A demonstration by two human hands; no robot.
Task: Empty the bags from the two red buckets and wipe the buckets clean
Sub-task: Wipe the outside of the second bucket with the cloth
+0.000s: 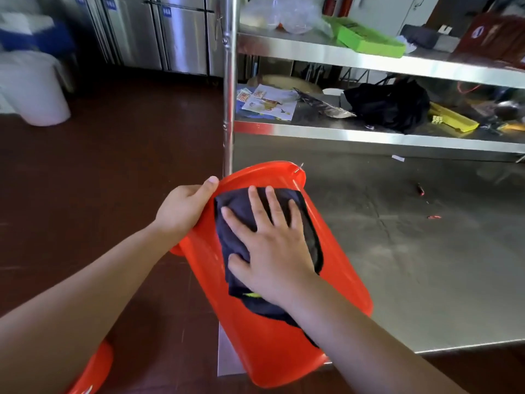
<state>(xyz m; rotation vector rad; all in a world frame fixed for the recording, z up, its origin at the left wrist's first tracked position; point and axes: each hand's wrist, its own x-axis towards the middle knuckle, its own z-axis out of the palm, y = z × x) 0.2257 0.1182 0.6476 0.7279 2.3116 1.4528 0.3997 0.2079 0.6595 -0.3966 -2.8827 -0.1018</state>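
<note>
A red bucket [335, 268] lies on its side over the left corner of a steel table [426, 251], its rim pointing away from me. My left hand [184, 209] grips that rim, thumb on top. My right hand [272, 251] lies flat with fingers spread on a dark cloth [238, 206], pressing it against the bucket's outer wall. A second red bucket [93, 371] shows partly at the bottom left under my left forearm.
A steel shelf post [228, 81] rises just behind the bucket. The shelves hold papers [270, 102], a black bag [389, 105], a green tray [366, 38] and plastic wrap. A white bin [37, 89] and steel cabinets [170, 32] stand on the brown floor to the left.
</note>
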